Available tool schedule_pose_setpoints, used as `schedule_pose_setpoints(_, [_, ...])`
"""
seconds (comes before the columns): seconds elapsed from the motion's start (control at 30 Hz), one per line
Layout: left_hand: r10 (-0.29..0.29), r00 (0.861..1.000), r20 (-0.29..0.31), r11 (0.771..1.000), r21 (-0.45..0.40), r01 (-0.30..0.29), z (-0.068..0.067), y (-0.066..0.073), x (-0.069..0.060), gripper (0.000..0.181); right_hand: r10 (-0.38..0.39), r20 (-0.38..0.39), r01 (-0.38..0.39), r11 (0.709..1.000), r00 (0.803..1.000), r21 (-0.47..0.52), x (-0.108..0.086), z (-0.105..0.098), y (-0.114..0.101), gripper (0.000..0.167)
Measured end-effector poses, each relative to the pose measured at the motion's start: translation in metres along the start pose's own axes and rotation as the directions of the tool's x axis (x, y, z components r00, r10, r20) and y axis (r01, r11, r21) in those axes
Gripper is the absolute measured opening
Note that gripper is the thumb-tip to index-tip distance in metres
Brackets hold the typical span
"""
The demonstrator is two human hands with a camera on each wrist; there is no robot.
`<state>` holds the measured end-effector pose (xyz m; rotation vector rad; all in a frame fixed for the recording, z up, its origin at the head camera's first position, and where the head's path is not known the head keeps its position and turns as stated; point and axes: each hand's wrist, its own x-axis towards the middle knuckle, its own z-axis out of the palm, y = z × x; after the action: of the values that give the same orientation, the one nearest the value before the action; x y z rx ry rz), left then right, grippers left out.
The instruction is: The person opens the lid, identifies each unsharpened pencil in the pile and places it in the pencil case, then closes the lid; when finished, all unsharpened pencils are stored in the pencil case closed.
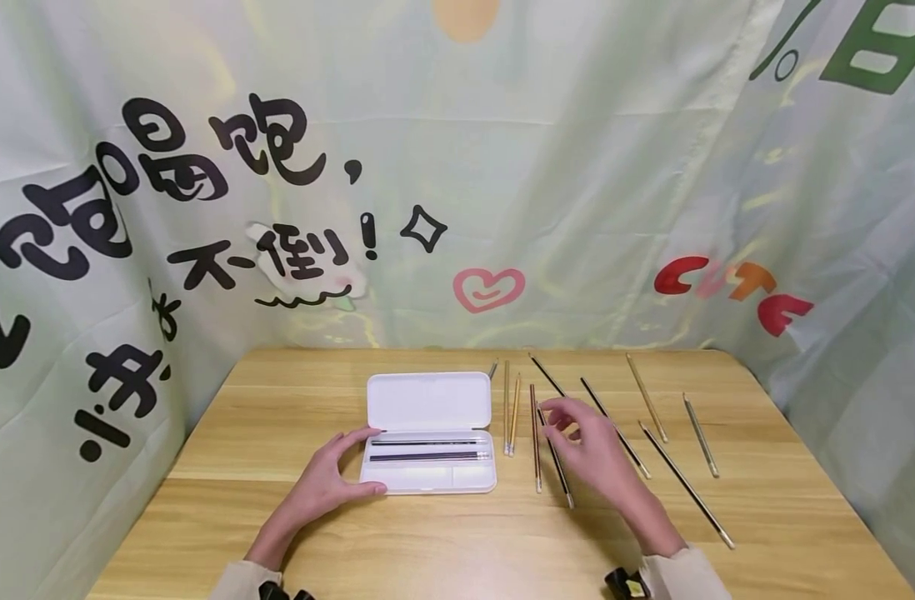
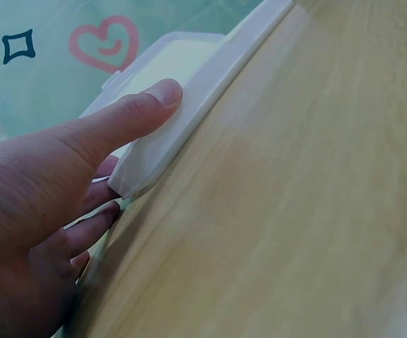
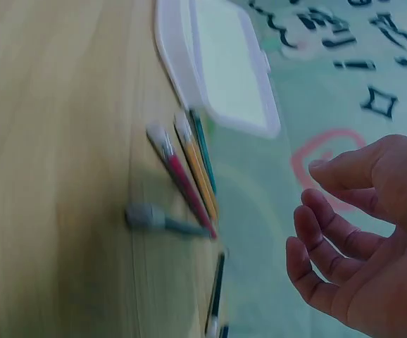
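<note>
Head view: left grip (image 1: pixel 330 479) holding one case (image 1: pixel 408 478); right grip (image 1: pixel 588 442) slack, empty; ten loose pencils (image 1: pixel 686 485).

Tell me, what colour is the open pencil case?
The pencil case is white; the head view shows it best.

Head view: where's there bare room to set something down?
Bare table: the left stretch, bordered by the open pencil case, the left hand and wall cloth; also the near strip in front of the case, between both sleeves. Crowded: right of the case, where pencils lie around the right hand.
</note>
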<state>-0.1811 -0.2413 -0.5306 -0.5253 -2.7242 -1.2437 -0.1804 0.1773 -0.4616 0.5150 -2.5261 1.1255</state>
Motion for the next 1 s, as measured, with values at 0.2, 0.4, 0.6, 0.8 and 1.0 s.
schedule_pose_setpoints(0.2, [0.000, 1.000, 0.001, 1.000, -0.014, 0.000, 0.001, 0.001, 0.000, 0.081, 0.079, -0.062, -0.081, 0.996, 0.995, -0.031, -0.002, -0.023, 0.022, 0.031])
schedule_pose_setpoints(0.4, [-0.009, 1.000, 0.000, 1.000, -0.020, 0.009, 0.001, 0.000, 0.001, 0.081, 0.149, -0.088, -0.155, 0.986, 0.985, -0.064, -0.007, -0.042, 0.044, 0.031])
schedule_pose_setpoints(0.6, [-0.016, 1.000, 0.002, 1.000, -0.016, 0.016, 0.000, -0.003, 0.001, 0.081, 0.202, -0.062, -0.209, 0.968, 0.977, -0.142, -0.015, -0.051, 0.062, 0.032])
schedule_pose_setpoints(0.8, [-0.017, 1.000, -0.001, 1.000, -0.017, 0.017, 0.001, -0.004, 0.000, 0.081, 0.253, 0.028, -0.242, 0.946, 0.967, -0.215, -0.019, -0.050, 0.076, 0.037])
schedule_pose_setpoints(1.0, [-0.013, 1.000, -0.001, 1.000, -0.015, 0.013, 0.002, -0.004, 0.001, 0.082, 0.283, 0.079, -0.255, 0.932, 0.956, -0.257, -0.021, -0.048, 0.080, 0.033])
